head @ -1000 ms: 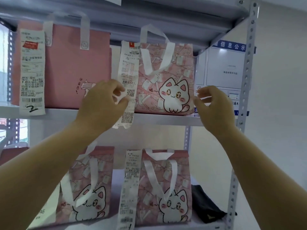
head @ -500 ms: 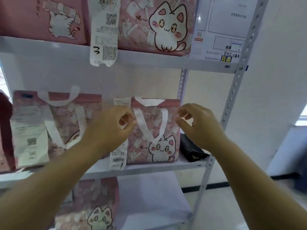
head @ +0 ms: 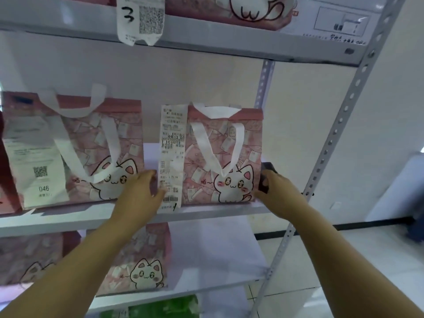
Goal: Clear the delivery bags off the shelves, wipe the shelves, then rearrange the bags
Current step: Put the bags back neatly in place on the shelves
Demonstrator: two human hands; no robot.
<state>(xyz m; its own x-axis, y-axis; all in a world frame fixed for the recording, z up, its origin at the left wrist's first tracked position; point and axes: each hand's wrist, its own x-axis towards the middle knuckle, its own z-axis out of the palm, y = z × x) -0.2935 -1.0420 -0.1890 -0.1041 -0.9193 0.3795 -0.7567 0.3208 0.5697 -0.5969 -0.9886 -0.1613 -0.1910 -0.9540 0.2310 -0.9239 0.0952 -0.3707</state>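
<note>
Far left, a dark red thing (head: pixel 3 180) is cut by the frame edge, can't ID it. Middle shelf (head: pixel 68 219) carries 2 pink cat bags. The left bag (head: pixel 96 157) is fully visible with a blurred receipt (head: pixel 34 171) on its front, only "046" readable. Lower shelf has 2 more cat bags: one (head: pixel 29 260) is mostly hidden behind the left forearm, the other (head: pixel 142 260) has its top hidden behind the middle shelf edge. A green item (head: pixel 165 306) below them is blurred and cut off. Top shelf: only the bottom strip of 1 cat bag (head: pixel 229 10) is in frame, with a receipt tail marked "3" (head: pixel 140 19) hanging over the shelf edge. So 5 bags, 3 receipts. Left hand (head: pixel 137 191) grips the right bag (head: pixel 224 157) at its lower left edge, thumb over the long receipt (head: pixel 172 145). Right hand (head: pixel 277 191) is against the lower right side, fingertips hidden, can't tell the grip. A black object (head: pixel 267 167) is partly hidden behind it. The wall notice (head: pixel 332 21) at far right is cropped and illegible.
</note>
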